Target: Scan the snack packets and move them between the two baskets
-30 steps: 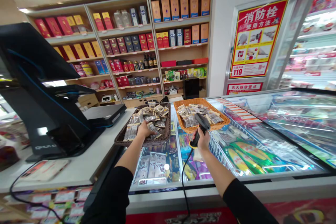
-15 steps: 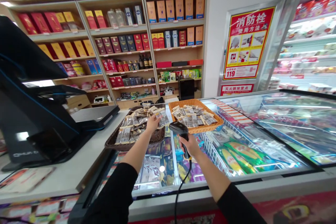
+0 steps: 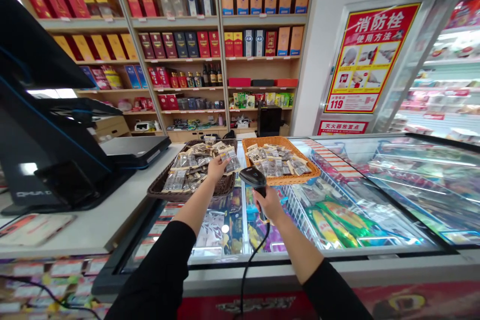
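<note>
My left hand (image 3: 218, 168) pinches a small clear packet (image 3: 230, 160) with a tan label, above the right side of a dark brown wicker basket (image 3: 157, 191). Many similar packets (image 3: 182, 177) fill that basket. Wrapped round the handle of a black barcode scanner (image 3: 253, 178) are the fingers of my right hand (image 3: 269, 203). The scanner's head points left, towards the held packet, and its cable hangs down in front of the freezer. Just behind the scanner, an orange wicker basket (image 3: 313, 174) holds more packets (image 3: 278, 160).
Both baskets stand on the glass top of a chest freezer (image 3: 337, 258) with bagged goods inside. At left, a weighing scale (image 3: 131, 147) and a black checkout terminal (image 3: 52, 160) sit on a white counter (image 3: 86, 232). Shelves (image 3: 168, 62) of boxed goods line the back wall.
The view has tipped down a little. My left hand has lifted the packet slightly clear of the others, its front turned towards the scanner. The scanner has shifted slightly left.
</note>
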`<control>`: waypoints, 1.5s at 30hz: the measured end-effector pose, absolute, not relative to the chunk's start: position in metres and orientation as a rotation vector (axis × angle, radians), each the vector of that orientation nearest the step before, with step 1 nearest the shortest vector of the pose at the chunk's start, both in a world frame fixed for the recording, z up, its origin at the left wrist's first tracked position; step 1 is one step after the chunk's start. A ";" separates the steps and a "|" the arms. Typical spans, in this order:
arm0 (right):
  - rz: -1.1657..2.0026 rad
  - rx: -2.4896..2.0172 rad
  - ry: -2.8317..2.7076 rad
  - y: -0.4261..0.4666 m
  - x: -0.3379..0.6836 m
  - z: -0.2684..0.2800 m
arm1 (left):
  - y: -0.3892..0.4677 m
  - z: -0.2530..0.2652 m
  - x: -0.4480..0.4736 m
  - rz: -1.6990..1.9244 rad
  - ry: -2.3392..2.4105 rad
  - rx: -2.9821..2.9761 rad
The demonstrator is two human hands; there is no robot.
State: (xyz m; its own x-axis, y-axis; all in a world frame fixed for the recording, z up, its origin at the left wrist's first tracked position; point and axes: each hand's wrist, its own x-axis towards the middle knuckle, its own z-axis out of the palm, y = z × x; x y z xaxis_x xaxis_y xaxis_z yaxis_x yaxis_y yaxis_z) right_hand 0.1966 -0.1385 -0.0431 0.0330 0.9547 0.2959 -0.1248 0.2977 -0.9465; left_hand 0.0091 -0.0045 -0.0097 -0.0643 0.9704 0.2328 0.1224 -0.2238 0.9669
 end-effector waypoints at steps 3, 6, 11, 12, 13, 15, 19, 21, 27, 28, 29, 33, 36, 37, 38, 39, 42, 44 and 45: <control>1.089 -0.856 -1.177 -0.137 0.194 -0.044 | -0.007 -0.009 0.009 1.386 1.225 1.443; 1.156 -0.734 -0.988 -0.133 0.197 -0.043 | -0.010 -0.002 0.011 1.431 1.213 1.538; 1.157 -0.531 -0.535 -0.122 0.241 -0.038 | -0.011 0.023 0.051 1.492 1.166 1.892; 1.143 -0.513 -0.491 -0.121 0.254 -0.039 | -0.012 0.028 0.066 1.482 1.161 2.001; 1.126 -0.507 -0.464 -0.120 0.267 -0.040 | -0.013 0.031 0.083 1.460 1.144 2.124; 1.083 -0.519 -0.434 -0.119 0.288 -0.045 | -0.015 0.032 0.117 1.345 1.082 2.416; 1.013 -0.579 -0.449 -0.112 0.307 -0.056 | -0.010 0.015 0.170 0.730 1.077 2.812; 0.991 -0.601 -0.468 -0.107 0.306 -0.060 | -0.002 0.005 0.180 0.451 1.142 2.783; 0.973 -0.595 -0.457 -0.097 0.299 -0.063 | 0.007 -0.003 0.180 0.328 1.177 2.761; 0.981 -0.583 -0.457 -0.097 0.299 -0.062 | 0.004 -0.003 0.180 0.355 1.190 2.767; 0.993 -0.570 -0.460 -0.098 0.299 -0.062 | 0.001 -0.002 0.179 0.408 1.201 2.775; 1.046 -0.521 -0.469 -0.106 0.301 -0.059 | -0.012 0.008 0.160 0.754 1.201 2.776; 1.101 -0.485 -0.500 -0.116 0.297 -0.057 | -0.016 0.024 0.114 0.934 1.324 2.714; 1.120 -0.488 -0.514 -0.120 0.294 -0.056 | -0.016 0.029 0.093 0.974 1.426 2.679; 1.136 -0.488 -0.534 -0.123 0.289 -0.055 | -0.016 0.033 0.069 0.976 1.551 2.639; 1.158 -0.486 -0.555 -0.125 0.282 -0.054 | -0.015 0.035 0.046 0.953 1.687 2.593; 1.281 -0.464 -0.632 -0.128 0.254 -0.052 | -0.013 0.031 -0.019 0.647 1.993 2.448; 1.400 -0.463 -0.692 -0.127 0.233 -0.052 | -0.012 0.019 -0.046 0.471 2.061 2.314; 1.451 -0.474 -0.712 -0.126 0.223 -0.053 | -0.011 0.012 -0.055 0.445 2.070 2.228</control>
State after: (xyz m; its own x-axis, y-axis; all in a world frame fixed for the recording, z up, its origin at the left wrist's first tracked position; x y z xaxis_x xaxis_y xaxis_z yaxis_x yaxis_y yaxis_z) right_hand 0.2233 -0.1260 -0.0529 -0.0254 0.9884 0.1498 -0.7238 0.0852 -0.6847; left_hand -0.0547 -0.0113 0.0124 0.0522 0.9851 0.1641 0.9654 -0.0918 0.2441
